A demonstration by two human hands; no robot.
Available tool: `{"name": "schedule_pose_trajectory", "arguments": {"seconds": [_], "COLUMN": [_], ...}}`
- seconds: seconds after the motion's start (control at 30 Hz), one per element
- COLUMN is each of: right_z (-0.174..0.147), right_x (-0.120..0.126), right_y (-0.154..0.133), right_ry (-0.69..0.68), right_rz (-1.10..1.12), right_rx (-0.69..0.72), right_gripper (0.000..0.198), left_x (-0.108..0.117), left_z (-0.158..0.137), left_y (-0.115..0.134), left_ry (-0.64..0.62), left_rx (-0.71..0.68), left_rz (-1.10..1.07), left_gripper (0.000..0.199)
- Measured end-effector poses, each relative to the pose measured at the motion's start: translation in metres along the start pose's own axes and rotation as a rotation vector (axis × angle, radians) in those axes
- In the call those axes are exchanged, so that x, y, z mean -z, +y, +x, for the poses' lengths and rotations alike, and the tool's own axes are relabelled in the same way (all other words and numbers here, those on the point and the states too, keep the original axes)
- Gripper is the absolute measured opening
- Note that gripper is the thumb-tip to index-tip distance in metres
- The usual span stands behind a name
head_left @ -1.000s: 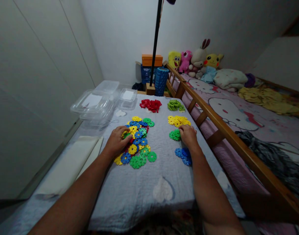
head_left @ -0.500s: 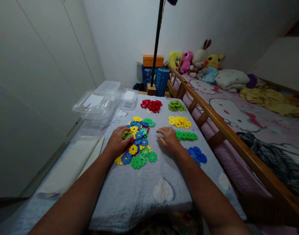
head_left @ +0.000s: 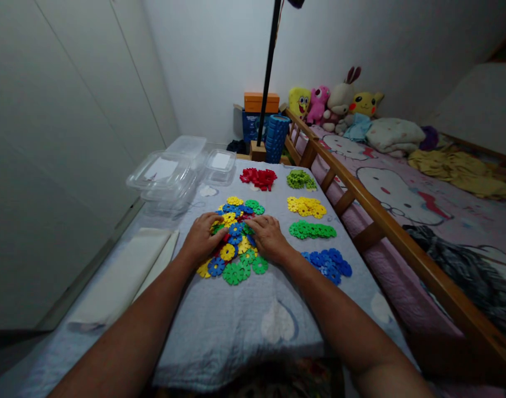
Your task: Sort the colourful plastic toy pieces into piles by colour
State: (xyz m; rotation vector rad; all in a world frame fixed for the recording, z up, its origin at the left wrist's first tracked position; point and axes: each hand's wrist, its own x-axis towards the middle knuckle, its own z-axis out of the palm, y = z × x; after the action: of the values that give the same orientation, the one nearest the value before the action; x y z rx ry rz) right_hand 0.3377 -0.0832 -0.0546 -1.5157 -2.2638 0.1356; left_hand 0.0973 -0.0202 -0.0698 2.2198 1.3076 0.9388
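Note:
A mixed pile of flower-shaped plastic discs (head_left: 235, 240) in yellow, blue, green and red lies in the middle of the cloth. My left hand (head_left: 202, 237) rests on its left side, fingers curved over the discs and thumb apart. On the pile's right side lies my right hand (head_left: 270, 237), its fingers reaching over green discs; no disc is seen gripped in it. Single-colour groups stand to the right: blue discs (head_left: 329, 265), green discs (head_left: 313, 229) and yellow discs (head_left: 306, 206). Farther back are light green pieces (head_left: 300, 179) and red pieces (head_left: 259, 178).
Clear plastic containers (head_left: 161, 174) are stacked at the back left, with a smaller lidded container (head_left: 220, 163) beside them. A folded cream cloth (head_left: 124, 276) lies at left. A wooden bed rail (head_left: 360, 199) runs along the right edge. A black pole (head_left: 267, 77) rises behind.
My right hand has moved left, from beside the green group onto the mixed pile's right side. My left hand stays on the pile. The view has shifted slightly.

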Motion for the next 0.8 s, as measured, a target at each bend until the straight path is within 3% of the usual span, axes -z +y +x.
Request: {"name": "schedule_pose_trajectory", "arguments": {"seconds": [0.43, 0.7, 0.8], "right_z": [-0.002, -0.026, -0.044], "right_x": [0.017, 0.067, 0.085], "right_y": [0.013, 0.072, 0.098], "right_ry": [0.115, 0.353, 0.374], "right_rz": [0.005, 0.135, 0.131], "right_rx": [-0.077, -0.325, -0.456], "right_gripper": [0.025, 0.028, 0.024], "left_x": [-0.001, -0.001, -0.001], "left_z": [0.001, 0.0, 0.0], "left_y": [-0.005, -0.004, -0.004], "left_ry": [-0.016, -0.008, -0.009], "left_rx": [-0.009, -0.002, -0.003], "left_rz": [0.001, -0.003, -0.001], "left_gripper": [0.041, 0.04, 0.04]}}
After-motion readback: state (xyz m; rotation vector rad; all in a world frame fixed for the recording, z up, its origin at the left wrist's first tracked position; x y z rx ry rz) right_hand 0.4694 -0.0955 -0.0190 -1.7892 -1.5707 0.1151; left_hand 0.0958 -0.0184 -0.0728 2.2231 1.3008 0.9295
